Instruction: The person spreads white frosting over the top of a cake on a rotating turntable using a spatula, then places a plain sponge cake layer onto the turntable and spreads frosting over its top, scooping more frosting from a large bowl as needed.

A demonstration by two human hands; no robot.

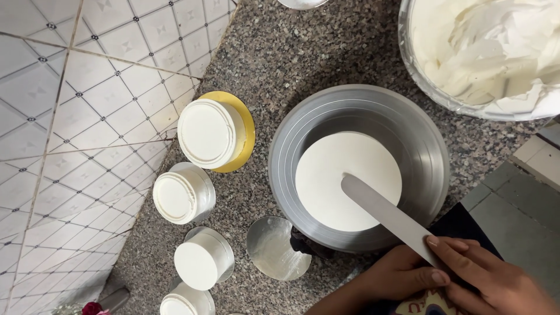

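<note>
Head view only: right hand [496,280] at 5 o'clock grasps the handle end of a long metal spatula [388,213], index finger laid along the blade. The blade runs up toward 10 o'clock and its rounded tip rests flat on top of the white frosted cake [338,169]. The cake sits centered on a round metal turntable [420,146] on the speckled granite counter [291,52]. Left hand [402,274] sits at 6 o'clock just beside the right, fingers curled at the turntable's lower edge; cannot tell whether it grips anything. At 1 o'clock, a big bowl of white whipped cream [484,46], partly cut off by the frame. At 9 o'clock of the turntable, a frosted small cake on a yellow board [213,133]. Below it, 3 more small white cakes on silver boards [184,193], [203,258], [186,300], lined along the counter edge toward 7 o'clock. 1 bare silver cake board [274,248] lies at 7 o'clock, touching the turntable base. White patterned tiles [76,116] fill the left side.
</note>
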